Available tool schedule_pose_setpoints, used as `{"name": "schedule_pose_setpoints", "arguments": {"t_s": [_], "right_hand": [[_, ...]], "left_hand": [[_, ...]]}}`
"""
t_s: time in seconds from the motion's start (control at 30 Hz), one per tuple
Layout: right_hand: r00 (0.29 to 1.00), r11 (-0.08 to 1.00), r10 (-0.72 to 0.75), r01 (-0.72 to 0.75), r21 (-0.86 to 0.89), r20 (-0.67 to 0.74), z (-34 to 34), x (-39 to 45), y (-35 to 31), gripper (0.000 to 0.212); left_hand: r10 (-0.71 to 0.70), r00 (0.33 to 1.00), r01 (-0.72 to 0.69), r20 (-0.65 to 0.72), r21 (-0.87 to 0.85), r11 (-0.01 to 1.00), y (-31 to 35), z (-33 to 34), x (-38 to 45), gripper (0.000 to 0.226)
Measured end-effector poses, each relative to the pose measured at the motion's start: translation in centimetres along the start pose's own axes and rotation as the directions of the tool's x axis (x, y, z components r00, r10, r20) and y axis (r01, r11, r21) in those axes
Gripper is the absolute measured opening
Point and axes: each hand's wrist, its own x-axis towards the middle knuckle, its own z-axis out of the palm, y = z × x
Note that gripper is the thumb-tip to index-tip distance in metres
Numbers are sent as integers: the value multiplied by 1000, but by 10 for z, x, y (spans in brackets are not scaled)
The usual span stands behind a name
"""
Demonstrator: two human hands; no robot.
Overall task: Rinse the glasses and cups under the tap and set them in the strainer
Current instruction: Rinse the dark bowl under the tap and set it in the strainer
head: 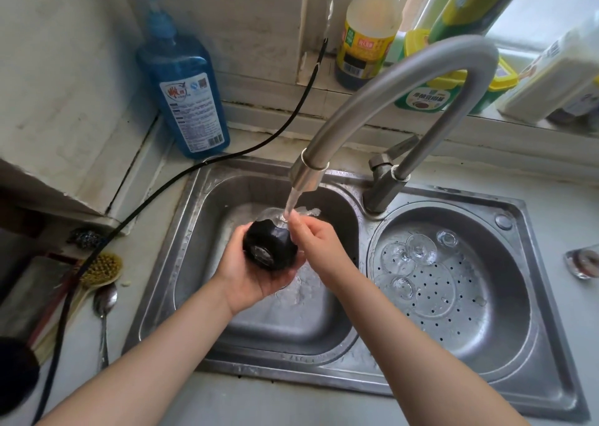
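Left hand (256,276) cups black-based glass (270,247) | right hand (319,242) pinches its rim under tap (372,114) stream

blue pump soap bottle (191,95) by the wall, yellow bristle brush (101,268) beside a metal spoon (104,309), black cable (227,158) trailing across.

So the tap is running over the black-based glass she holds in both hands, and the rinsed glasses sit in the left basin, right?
Not quite. The rinsed glasses sit in the round strainer on the right, not the left basin. The head view shows it. The rest holds: the tap runs over the black-based glass, held by the left hand and right hand.
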Motion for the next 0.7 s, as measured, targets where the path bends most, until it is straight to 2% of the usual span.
{"name": "schedule_pose_setpoints", "arguments": {"t_s": [0.03, 0.1, 0.17, 0.23, 0.27, 0.3, 0.4, 0.47, 0.53, 0.6, 0.7], "right_hand": [[999, 999, -15, 13, -52, -32, 2, 1, 0, 44], [997, 985, -34, 21, -174, -69, 5, 5, -1, 43], [998, 968, -29, 15, -251, -52, 8, 8, -2, 42], [1000, 962, -9, 3, -274, -21, 10, 10, -4, 41], [1000, 961, 4, -3, -278, 4, 11, 9, -6, 39], [999, 959, 15, -5, -285, 33, 13, 9, -8, 37], [993, 955, -38, 68, -288, 110, 15, 5, -10, 21], [978, 955, -105, 150, -256, 181, 7, 3, -8, 11], [960, 943, -118, 188, -273, 253, -5, 1, -4, 9], [958, 945, -89, 168, -279, 274, -13, 1, -3, 6], [985, 973, -32, 69, -221, 167, -8, 4, -8, 31]], "left_hand": [[36, 998, -32, -57, 64, 997, -1, -1, 2, 48], [250, 953, -189, -173, 308, 933, -5, -3, 5, 43], [489, 865, -325, -114, 616, 718, -8, -6, 3, 44], [572, 820, -343, -35, 769, 540, -12, -6, 1, 52], [593, 804, -336, -39, 793, 508, -14, -4, 0, 53], [613, 788, -342, -60, 785, 517, -15, -1, -1, 50], [621, 770, -388, -143, 668, 635, -10, 11, -2, 38], [583, 786, -387, -206, 570, 725, -4, 15, 1, 40], [513, 821, -337, -250, 512, 790, 2, 15, 1, 43], [472, 855, -285, -213, 568, 772, 3, 14, -1, 45], [486, 862, -283, -146, 656, 700, -2, 15, 0, 41]]}}
